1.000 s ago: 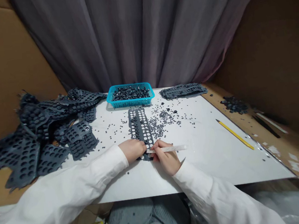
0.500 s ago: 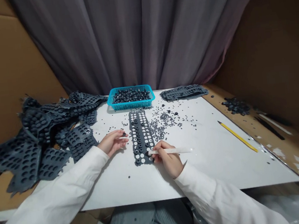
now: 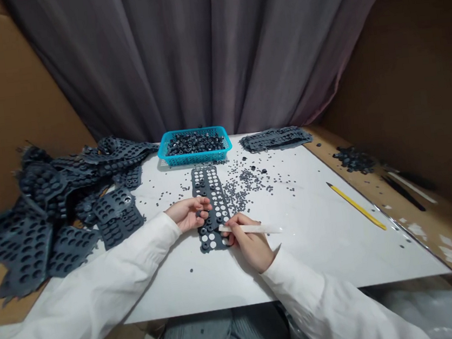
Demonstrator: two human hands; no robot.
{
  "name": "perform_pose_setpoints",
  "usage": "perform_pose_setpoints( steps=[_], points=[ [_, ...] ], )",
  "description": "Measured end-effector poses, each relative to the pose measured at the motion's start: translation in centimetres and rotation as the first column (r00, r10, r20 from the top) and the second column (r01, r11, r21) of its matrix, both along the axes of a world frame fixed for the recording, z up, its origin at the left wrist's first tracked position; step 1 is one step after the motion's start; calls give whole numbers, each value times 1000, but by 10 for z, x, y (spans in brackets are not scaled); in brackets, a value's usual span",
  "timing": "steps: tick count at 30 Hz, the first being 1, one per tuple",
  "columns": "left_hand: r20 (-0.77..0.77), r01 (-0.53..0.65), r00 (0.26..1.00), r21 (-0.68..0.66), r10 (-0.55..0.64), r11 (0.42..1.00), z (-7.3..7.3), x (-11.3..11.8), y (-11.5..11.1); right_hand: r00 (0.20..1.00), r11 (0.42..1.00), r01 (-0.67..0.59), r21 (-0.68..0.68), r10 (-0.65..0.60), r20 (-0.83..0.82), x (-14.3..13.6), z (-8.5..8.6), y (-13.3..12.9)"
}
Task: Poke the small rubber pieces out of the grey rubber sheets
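Note:
A dark grey rubber strip with rows of round holes lies lengthwise before me, white showing through many holes and small black rubber rings sitting in others. My left hand reaches over its left edge, fingers loosely curled; whatever they hold is hidden. At the strip's lower right edge, my right hand is closed around a slim white pen-like tool. The tool slants across the hand, its left end over the strip near the lower holes.
Behind the strip stands a blue basket of black rings. Perforated rubber sheets heap at left; more strips lie back right. Small dark discs are scattered right of the strip. A yellow pencil-like tool lies farther right, near black pieces.
My left hand has moved right, from beside the strip to over it; the small black piece seen at its fingertips no longer shows. My right hand stays at the strip with the white tool.

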State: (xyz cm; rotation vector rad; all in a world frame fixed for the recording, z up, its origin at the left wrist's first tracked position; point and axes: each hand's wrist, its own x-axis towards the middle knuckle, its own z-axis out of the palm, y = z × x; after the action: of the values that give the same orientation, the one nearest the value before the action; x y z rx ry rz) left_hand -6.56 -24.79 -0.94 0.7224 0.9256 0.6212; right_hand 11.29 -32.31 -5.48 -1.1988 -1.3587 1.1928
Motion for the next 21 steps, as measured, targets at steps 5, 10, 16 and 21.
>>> perform_pose_setpoints(
  steps=[5,10,16,21],
  points=[
    [-627,535,775,594,-71,600,3,-1,-7,999,1000,-7,16,7,46,0,2,-1],
    [-936,945,326,327,132,-15,6,9,-5,989,998,-25,60,17,144,1,7,-3],
    [-896,908,418,417,152,-41,-8,2,-5,958,991,-51,123,14,285,3,9,-6],
    [-701,589,694,683,162,432,-22,-17,-9,939,987,-73,144,19,343,3,7,-5]
  ],
)
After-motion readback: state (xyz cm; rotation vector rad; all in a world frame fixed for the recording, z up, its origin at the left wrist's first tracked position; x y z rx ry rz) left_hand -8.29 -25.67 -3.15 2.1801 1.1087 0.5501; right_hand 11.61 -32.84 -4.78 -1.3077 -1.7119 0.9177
